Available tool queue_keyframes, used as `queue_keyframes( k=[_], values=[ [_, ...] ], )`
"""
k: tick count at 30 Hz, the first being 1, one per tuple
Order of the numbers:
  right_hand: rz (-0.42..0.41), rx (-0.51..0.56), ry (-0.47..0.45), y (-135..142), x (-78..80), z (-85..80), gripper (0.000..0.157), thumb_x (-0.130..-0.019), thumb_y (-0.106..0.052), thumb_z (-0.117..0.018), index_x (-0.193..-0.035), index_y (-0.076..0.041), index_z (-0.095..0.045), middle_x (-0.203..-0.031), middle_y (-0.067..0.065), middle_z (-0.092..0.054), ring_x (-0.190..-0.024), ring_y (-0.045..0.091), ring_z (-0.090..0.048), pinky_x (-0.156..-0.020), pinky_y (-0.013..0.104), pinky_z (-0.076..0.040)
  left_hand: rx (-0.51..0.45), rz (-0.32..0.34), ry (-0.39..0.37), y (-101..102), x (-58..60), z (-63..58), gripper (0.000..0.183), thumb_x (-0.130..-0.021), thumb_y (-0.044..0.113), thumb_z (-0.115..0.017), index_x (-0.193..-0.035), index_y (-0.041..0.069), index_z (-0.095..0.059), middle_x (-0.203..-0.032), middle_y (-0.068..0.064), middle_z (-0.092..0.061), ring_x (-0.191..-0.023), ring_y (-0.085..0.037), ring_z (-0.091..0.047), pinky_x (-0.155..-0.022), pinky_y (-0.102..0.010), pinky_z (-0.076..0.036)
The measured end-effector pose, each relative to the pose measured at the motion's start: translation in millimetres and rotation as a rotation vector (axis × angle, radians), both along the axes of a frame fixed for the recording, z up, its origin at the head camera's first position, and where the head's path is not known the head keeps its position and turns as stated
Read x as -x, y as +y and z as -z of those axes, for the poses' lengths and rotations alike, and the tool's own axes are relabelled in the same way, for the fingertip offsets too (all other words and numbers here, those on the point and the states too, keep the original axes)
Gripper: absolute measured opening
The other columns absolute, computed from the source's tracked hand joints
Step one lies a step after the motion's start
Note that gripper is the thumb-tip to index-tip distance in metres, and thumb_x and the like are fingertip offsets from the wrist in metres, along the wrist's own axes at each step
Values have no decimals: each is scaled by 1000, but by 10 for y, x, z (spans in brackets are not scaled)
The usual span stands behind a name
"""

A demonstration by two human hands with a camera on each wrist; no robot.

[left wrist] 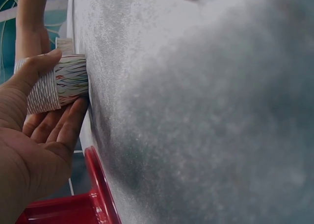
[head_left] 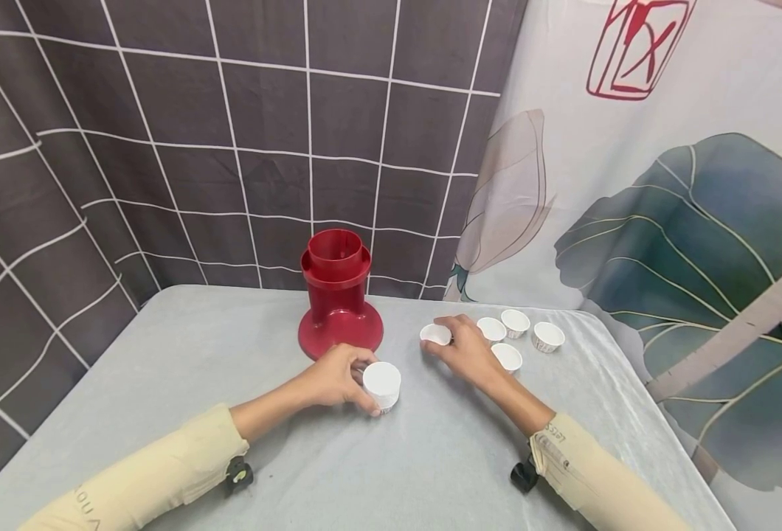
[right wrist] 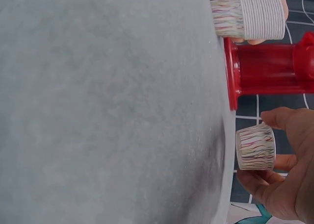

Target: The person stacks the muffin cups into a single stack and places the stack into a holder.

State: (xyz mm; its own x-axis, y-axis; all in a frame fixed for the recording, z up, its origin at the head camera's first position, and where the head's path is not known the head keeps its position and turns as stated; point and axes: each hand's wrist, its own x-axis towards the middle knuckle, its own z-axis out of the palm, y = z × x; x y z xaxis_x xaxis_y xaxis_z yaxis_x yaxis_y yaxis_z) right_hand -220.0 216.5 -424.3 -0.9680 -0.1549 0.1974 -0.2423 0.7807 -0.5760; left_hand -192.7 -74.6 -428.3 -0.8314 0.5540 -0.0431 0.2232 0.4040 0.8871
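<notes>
My left hand [head_left: 338,377] holds a stack of nested white paper baking cups [head_left: 382,383] between thumb and fingers, just in front of the red stand. In the left wrist view the stack [left wrist: 72,77] shows ridged rims above a side printed with coloured wavy lines. To the right, my right hand [head_left: 468,352] grips a single white baking cup [head_left: 435,334] at its sides. Its patterned wall shows in the right wrist view, with the thumb and fingers [right wrist: 255,182] around the cup [right wrist: 256,148].
A red plastic stand [head_left: 338,295] with a round base and a cylindrical top is behind my left hand. Several loose baking cups [head_left: 548,337] sit right of my right hand on the grey cloth-covered table [head_left: 391,472]. Behind it hang a dark grid-patterned curtain [head_left: 265,103] and a leaf-printed cloth [head_left: 683,243].
</notes>
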Motion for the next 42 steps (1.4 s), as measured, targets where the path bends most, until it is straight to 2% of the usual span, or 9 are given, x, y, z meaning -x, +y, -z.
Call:
queue_keyframes(
  k=[8, 17, 25, 42],
  values=[
    [5, -6, -8, -52, -32, -35, 58, -97, -33, -84, -143, 1, -73, -135, 23, -74, -103, 27, -72, -92, 46, -60, -2, -2, -4, 0, 3, -1, 51, -72, 9, -104, -117, 7, -81, -112, -5, -84, -96, -15, -78, -86, -27, -64],
    [-11, 0, 4, -86, -60, -87, 59, -97, -33, -85, -144, 0, -74, -136, 23, -75, -104, 29, -74, -94, 49, -61, -14, 5, -6, 0, 4, 4, 51, -72, 8, -104, -117, 5, -80, -111, -6, -84, -95, -16, -79, -86, -26, -65],
    [-22, 1, 8, -113, -77, -105, 58, -95, -34, -86, -142, 0, -75, -135, 21, -76, -103, 28, -74, -92, 46, -61, -7, 6, 4, -2, 22, 17, 52, -72, 9, -105, -117, 6, -81, -111, -5, -84, -96, -15, -79, -87, -26, -65],
    [-80, 0, 17, -184, -142, -197, 60, -96, -34, -88, -144, -1, -74, -139, 18, -76, -113, 32, -75, -100, 52, -63, -7, 10, 7, 7, 26, 33, 50, -72, 10, -104, -116, 7, -81, -110, -4, -84, -97, -15, -79, -87, -27, -65]
  ],
)
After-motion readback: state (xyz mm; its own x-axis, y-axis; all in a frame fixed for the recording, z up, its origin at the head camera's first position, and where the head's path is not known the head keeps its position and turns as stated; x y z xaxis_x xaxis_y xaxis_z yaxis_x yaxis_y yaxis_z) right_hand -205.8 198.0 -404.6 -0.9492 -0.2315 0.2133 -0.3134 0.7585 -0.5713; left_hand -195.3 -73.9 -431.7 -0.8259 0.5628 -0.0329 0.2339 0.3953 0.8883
